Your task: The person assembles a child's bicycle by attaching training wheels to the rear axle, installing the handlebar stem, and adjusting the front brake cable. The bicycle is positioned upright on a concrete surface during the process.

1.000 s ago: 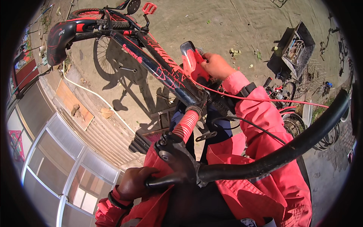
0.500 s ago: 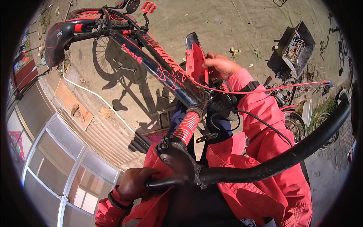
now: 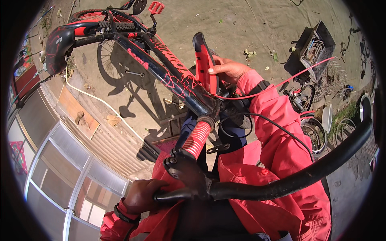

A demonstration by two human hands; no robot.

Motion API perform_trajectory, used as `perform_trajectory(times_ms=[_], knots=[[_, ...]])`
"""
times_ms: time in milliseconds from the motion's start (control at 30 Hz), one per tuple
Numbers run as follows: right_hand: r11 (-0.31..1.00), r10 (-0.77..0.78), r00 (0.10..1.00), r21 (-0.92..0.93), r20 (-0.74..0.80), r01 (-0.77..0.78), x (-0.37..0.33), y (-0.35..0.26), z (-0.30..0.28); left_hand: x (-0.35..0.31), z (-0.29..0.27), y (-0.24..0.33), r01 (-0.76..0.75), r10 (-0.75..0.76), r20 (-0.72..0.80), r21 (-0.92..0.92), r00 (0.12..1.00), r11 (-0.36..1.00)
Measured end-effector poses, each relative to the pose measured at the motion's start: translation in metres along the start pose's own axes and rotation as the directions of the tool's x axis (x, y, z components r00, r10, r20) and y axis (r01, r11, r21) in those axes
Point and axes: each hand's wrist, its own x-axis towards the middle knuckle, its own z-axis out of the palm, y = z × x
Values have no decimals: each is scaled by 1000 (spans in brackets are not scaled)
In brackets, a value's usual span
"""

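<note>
My left hand is wrapped round the left end of the black handlebar. At arm's length, my right hand grips a red and black mudguard beside the front of the bicycle frame, thumb on its side. The frame is black with red markings. A red cable runs from near the mudguard across my right sleeve, its far end free in the air. Below it a black cable loops along that arm. The red ringed column stands under the handlebar clamp.
The saddle and a red pedal are at the far left. An open metal toolbox lies on the ground at the right, near other bicycle parts. A board and a glazed metal frame are at the left.
The mudguard has turned in my right hand and shows more edge-on. The red cable's free end has swung upward. The handlebar has tilted slightly downward at its right end; my left hand stays on it.
</note>
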Motion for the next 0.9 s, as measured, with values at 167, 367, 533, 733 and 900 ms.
perform_trajectory(times_ms=[167, 367, 533, 733, 900], knots=[[994, -45, 998, -100, -50, 39, 4, 2, 1, -1, -1, -2, 6, -6, 10, -14, 1000, 1000], [985, -93, 987, -160, -133, 71, -1, 5, 3, -1, 0, -4, 8, -7, 10, -23, 1000, 1000], [990, -93, 967, -128, -238, 64, -1, 9, 2, 0, -2, -2, 10, -10, 11, -21, 1000, 1000], [985, -83, 941, -171, -328, 27, -2, 12, -1, 2, -3, -1, -4, 4, 17, -17, 1000, 1000], [970, -52, 908, -239, -417, -54, -4, 10, 2, 1, -2, -2, 7, -7, 27, 1, 1000, 1000]])
